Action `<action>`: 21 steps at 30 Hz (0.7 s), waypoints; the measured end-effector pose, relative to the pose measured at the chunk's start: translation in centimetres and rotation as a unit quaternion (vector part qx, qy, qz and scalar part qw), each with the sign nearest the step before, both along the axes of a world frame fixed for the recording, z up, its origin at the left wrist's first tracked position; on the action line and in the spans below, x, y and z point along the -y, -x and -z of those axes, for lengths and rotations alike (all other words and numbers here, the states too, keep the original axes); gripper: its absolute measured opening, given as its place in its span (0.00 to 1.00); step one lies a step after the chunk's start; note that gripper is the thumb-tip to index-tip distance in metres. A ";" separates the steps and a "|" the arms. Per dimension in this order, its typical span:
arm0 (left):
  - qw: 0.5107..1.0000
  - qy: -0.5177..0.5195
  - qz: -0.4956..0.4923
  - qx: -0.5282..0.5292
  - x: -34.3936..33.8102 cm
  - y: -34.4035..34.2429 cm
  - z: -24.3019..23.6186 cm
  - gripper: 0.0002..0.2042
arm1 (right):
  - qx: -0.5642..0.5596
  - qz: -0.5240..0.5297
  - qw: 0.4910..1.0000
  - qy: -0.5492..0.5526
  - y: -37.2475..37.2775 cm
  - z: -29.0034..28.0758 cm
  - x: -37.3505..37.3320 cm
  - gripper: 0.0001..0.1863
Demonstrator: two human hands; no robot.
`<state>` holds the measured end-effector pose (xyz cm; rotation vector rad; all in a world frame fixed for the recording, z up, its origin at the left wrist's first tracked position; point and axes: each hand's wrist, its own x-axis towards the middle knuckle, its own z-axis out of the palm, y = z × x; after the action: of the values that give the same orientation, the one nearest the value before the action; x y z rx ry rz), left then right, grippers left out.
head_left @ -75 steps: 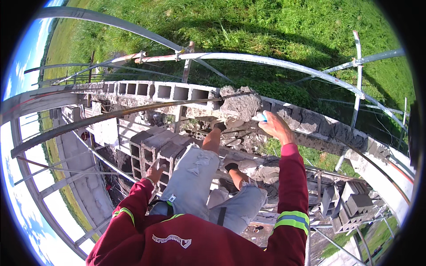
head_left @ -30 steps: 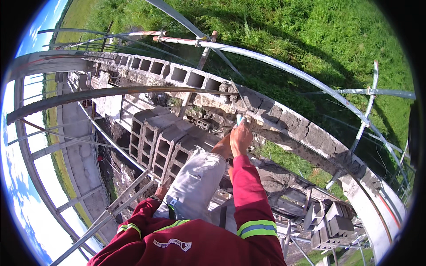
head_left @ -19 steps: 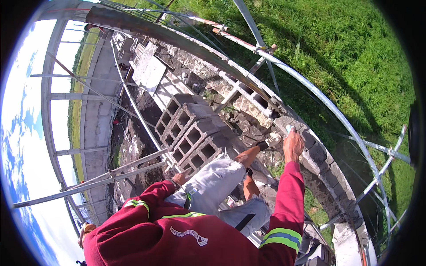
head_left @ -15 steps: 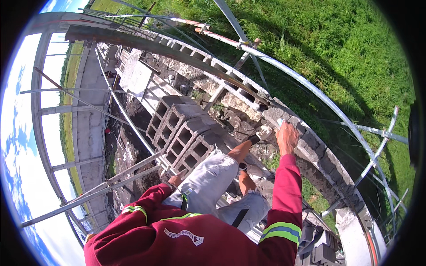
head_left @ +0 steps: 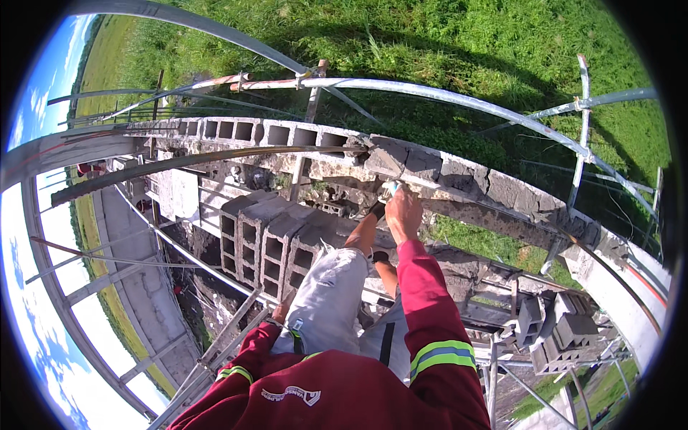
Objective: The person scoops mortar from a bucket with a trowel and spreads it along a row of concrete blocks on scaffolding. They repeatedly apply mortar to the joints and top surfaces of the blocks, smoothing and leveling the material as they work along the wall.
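- A steady wrist and light, even pressure would probably best suit the small tool (head_left: 391,188) at center frame, beside grey mortar (head_left: 423,165).
- The right hand (head_left: 403,215) has its fingers clamped on the handle; the left hand (head_left: 282,311), lower left of center, is near hollow blocks (head_left: 266,244), its fingers unclear.
- The tool shows pale blue and white, its working end indistinct.

Beyond right hand (head_left: 403,213): scaffold tube (head_left: 430,90), green grass (head_left: 459,36). Right of it: grey block pile (head_left: 573,330). Left of left hand (head_left: 282,309): concrete wall (head_left: 148,283).
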<state>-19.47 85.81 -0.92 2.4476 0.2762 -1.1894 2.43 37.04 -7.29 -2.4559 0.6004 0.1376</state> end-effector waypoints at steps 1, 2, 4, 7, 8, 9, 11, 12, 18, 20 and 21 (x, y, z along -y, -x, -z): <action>1.000 0.000 0.005 -0.003 0.3 -0.5 -0.3 0.31 | -0.016 0.044 0.999 -0.017 1.5 -0.3 -1.3 0.10; 1.000 -0.002 0.004 -0.006 0.6 -1.1 -0.5 0.31 | -0.054 0.087 0.994 -0.044 2.8 -0.7 -2.9 0.09; 1.000 -0.008 0.003 -0.013 1.2 -1.9 -1.2 0.31 | -0.159 0.134 0.969 -0.134 4.4 -0.8 -5.6 0.15; 1.000 -0.017 0.008 -0.024 2.3 -3.2 -1.9 0.31 | -0.043 0.151 0.987 -0.043 3.8 -0.5 -10.2 0.18; 0.999 -0.021 0.011 -0.029 2.6 -3.6 -2.0 0.31 | -0.127 0.016 0.989 0.074 3.1 0.0 -11.2 0.17; 0.999 -0.023 0.015 -0.034 3.0 -4.1 -2.1 0.30 | -0.179 -0.106 0.944 0.255 2.3 0.3 -12.2 0.18; 0.999 -0.028 0.026 -0.039 3.4 -5.0 -2.5 0.30 | -0.199 -0.152 0.866 0.433 1.6 1.0 -12.7 0.16; 0.998 -0.033 0.031 -0.042 3.6 -5.5 -2.7 0.30 | -0.184 -0.118 0.916 0.335 1.6 1.3 -12.4 0.14; 0.996 -0.048 0.056 -0.043 4.3 -9.3 -4.5 0.30 | -0.078 0.086 0.990 -0.076 6.4 1.6 -5.8 0.08; 0.996 -0.047 0.070 -0.042 5.0 -11.4 -5.1 0.30 | -0.073 0.137 0.974 -0.163 10.0 1.9 -2.3 0.12; 0.995 -0.045 0.081 -0.048 5.4 -12.7 -5.5 0.30 | -0.034 0.144 0.974 -0.173 12.6 2.1 -0.6 0.15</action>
<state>-6.73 80.37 4.59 2.5339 0.1643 -1.3926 -10.21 37.61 -9.40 -2.0125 0.8770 0.1916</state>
